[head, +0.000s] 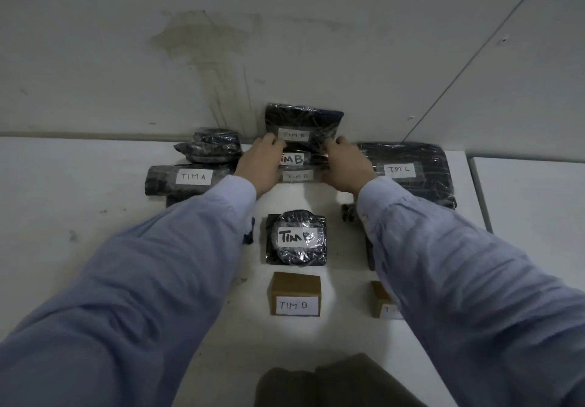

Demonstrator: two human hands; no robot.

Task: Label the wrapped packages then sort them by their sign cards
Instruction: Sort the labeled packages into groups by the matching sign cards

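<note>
A black wrapped package labelled TIM B (302, 123) leans against the wall on top of a stack of two more TIM B packages (297, 167). My left hand (261, 162) grips the top package's lower left corner and my right hand (346, 164) grips its lower right corner. In front of the stack lies a round wrapped package with a TIM B label (297, 237). Nearer to me stands the brown TIM B sign card (295, 294). To the left lies a TIM A package (186, 178), and to the right a TIM C package (411, 169).
An unlabelled black bundle (210, 145) lies behind the TIM A package. A second brown sign card (381, 300) is partly hidden by my right sleeve. The white floor meets the wall right behind the packages. A floor seam (478, 191) runs at the right.
</note>
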